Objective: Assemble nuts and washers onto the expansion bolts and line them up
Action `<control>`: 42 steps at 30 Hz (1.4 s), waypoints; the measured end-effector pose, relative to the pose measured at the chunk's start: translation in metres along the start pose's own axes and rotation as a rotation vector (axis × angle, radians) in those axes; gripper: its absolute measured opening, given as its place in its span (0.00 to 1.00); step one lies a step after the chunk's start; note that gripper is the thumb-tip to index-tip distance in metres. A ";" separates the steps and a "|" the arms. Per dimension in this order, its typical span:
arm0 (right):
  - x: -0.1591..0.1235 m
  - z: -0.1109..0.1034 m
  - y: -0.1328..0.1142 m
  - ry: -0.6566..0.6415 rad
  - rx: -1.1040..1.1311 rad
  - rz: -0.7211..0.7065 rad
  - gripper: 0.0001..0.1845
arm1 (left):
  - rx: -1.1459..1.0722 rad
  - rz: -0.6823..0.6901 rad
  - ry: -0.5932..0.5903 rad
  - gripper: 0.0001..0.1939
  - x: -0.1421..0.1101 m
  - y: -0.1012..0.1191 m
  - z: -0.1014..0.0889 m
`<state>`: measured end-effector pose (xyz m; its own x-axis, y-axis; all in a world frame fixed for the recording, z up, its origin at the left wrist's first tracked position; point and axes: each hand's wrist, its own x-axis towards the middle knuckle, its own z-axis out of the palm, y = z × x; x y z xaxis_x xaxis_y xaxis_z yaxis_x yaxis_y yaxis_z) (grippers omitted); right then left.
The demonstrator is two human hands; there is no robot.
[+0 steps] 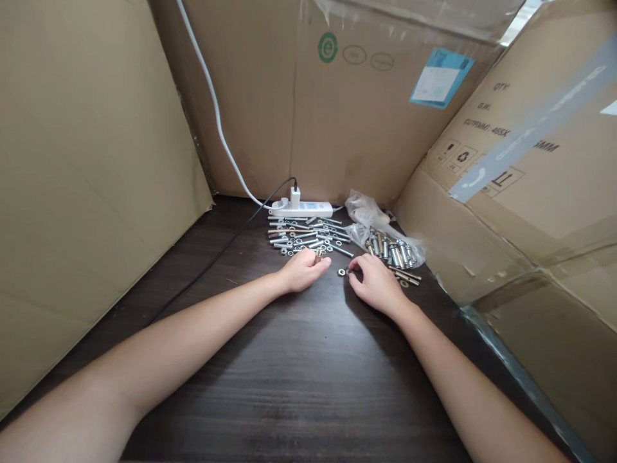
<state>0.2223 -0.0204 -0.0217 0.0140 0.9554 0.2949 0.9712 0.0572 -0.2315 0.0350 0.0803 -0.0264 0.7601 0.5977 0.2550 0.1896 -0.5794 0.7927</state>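
My left hand [303, 270] rests on the dark wooden table [299, 386], fingers curled around a small metal piece, apparently a bolt, at the near edge of a pile of silver bolts, nuts and washers [308, 234]. My right hand [375, 281] lies a little to the right, its fingers pinched at a small nut [342, 272] lying on the table. A clear plastic bag [385, 241] with more bolts in it sits just beyond my right hand.
A white power strip [303, 208] with a plugged-in adapter lies behind the pile; a white cable [212, 103] and a black cable [216, 257] run from it. Large cardboard boxes [87, 180] wall in the table on the left, back and right.
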 end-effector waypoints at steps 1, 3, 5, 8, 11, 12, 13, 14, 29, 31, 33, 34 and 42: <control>0.000 0.000 0.000 -0.002 0.001 0.008 0.03 | 0.009 -0.004 -0.018 0.24 0.000 0.000 0.000; 0.001 0.001 0.000 0.001 -0.009 0.020 0.03 | 0.018 -0.009 -0.042 0.24 0.000 0.001 0.000; 0.001 0.002 -0.001 0.005 -0.037 0.024 0.03 | 0.012 -0.008 -0.042 0.24 0.000 0.001 0.000; 0.002 0.001 -0.003 0.001 -0.071 0.019 0.04 | 0.008 -0.003 -0.041 0.24 0.000 0.001 0.000; 0.002 0.000 -0.005 -0.022 -0.066 -0.001 0.05 | 0.029 -0.002 -0.055 0.24 0.000 0.001 0.000; 0.002 -0.001 -0.006 -0.031 -0.061 -0.008 0.05 | 0.036 -0.002 -0.061 0.24 0.000 0.000 0.000; 0.002 -0.001 -0.007 -0.042 -0.057 -0.015 0.06 | 0.042 -0.001 -0.064 0.24 0.000 0.000 0.000; 0.002 -0.001 -0.008 -0.050 -0.058 -0.019 0.07 | 0.045 0.000 -0.065 0.24 0.000 0.000 0.000; 0.002 -0.002 -0.014 -0.078 -0.251 0.038 0.04 | 0.057 -0.021 -0.067 0.24 0.000 0.005 0.000; 0.002 -0.002 -0.014 -0.094 -0.260 0.042 0.04 | 0.062 -0.020 -0.068 0.24 0.000 0.005 0.000; 0.002 -0.002 -0.015 -0.110 -0.270 0.046 0.05 | 0.063 -0.018 -0.069 0.24 0.000 0.005 -0.001; 0.002 -0.003 -0.015 -0.117 -0.276 0.049 0.05 | 0.063 -0.018 -0.072 0.24 0.000 0.006 -0.001; 0.002 -0.008 -0.016 -0.163 -0.286 0.043 0.04 | 0.061 -0.013 -0.080 0.24 0.000 0.004 -0.001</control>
<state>0.2083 -0.0219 -0.0095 0.0408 0.9903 0.1328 0.9983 -0.0460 0.0359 0.0353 0.0784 -0.0227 0.8042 0.5606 0.1976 0.2355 -0.6057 0.7601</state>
